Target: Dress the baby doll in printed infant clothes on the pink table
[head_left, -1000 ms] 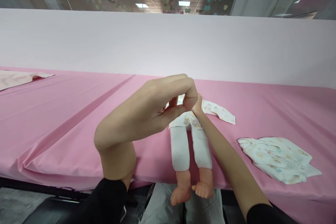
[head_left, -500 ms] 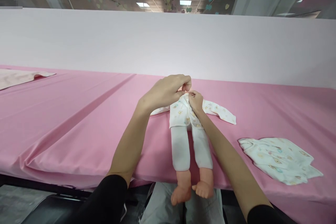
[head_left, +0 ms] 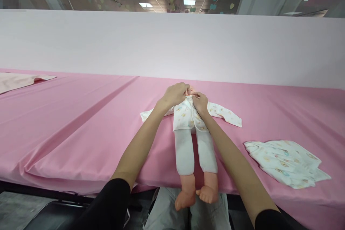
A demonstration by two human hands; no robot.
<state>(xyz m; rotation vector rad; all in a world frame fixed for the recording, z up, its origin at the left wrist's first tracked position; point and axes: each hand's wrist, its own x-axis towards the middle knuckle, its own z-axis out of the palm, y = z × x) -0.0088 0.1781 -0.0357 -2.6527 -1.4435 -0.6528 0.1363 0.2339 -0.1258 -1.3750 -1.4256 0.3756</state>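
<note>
A baby doll (head_left: 184, 154) lies on its back, its bare feet hanging over the table's front edge. It wears a white printed jacket (head_left: 184, 115) with both sleeves spread out sideways. At the neckline, my left hand (head_left: 177, 94) is closed with fingers curled down, covering part of the doll's head. My right hand (head_left: 200, 102) pinches the jacket's front edge just below the neck. What the left fingertips hold is hidden behind the hand. The two hands nearly meet at the collar.
A pink cloth (head_left: 88, 140) covers the table. Folded white printed clothing (head_left: 287, 163) lies at the right. A pale pink fabric piece (head_left: 21, 79) is at the far left. Behind the table stands a white partition (head_left: 172, 45), with windows above it.
My left hand has come down and slightly left onto the doll's neckline, showing more of the left sleeve. My right hand has stayed at the collar.
</note>
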